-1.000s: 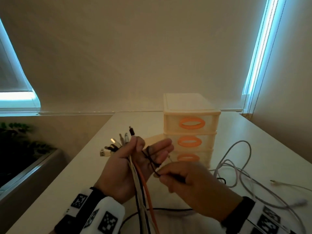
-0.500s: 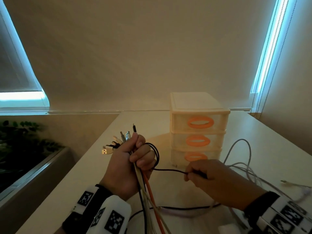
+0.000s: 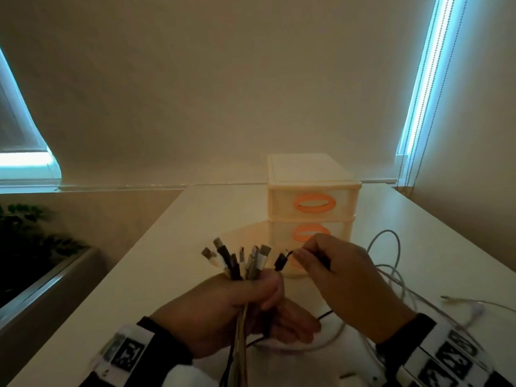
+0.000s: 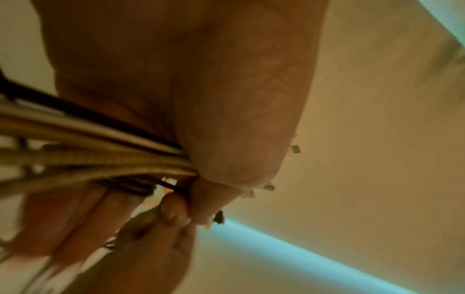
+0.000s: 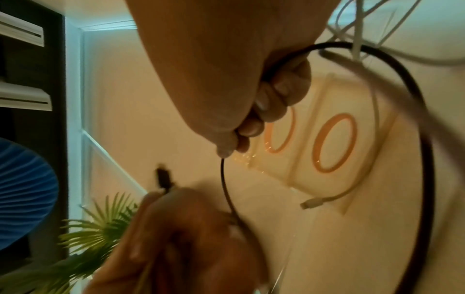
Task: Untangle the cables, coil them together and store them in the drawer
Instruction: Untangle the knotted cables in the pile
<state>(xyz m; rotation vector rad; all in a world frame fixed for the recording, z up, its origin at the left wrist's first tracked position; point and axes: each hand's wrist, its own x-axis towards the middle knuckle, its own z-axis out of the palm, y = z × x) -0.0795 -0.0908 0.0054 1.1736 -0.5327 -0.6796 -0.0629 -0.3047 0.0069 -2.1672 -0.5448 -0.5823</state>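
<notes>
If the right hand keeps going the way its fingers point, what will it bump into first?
Probably the fanned bundle of cable plugs gripped in the left hand. The right hand, pinching a thin black cable, points leftward at them. Depth is unclear, so it might pass just behind.

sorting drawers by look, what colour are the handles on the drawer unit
Orange oval handles on a cream drawer unit; clearest in the head view.

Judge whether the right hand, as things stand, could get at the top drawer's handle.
Probably yes: the top drawer's handle faces the person uncovered, just above the right hand. But that hand pinches the black cable, so it isn't free.
</notes>
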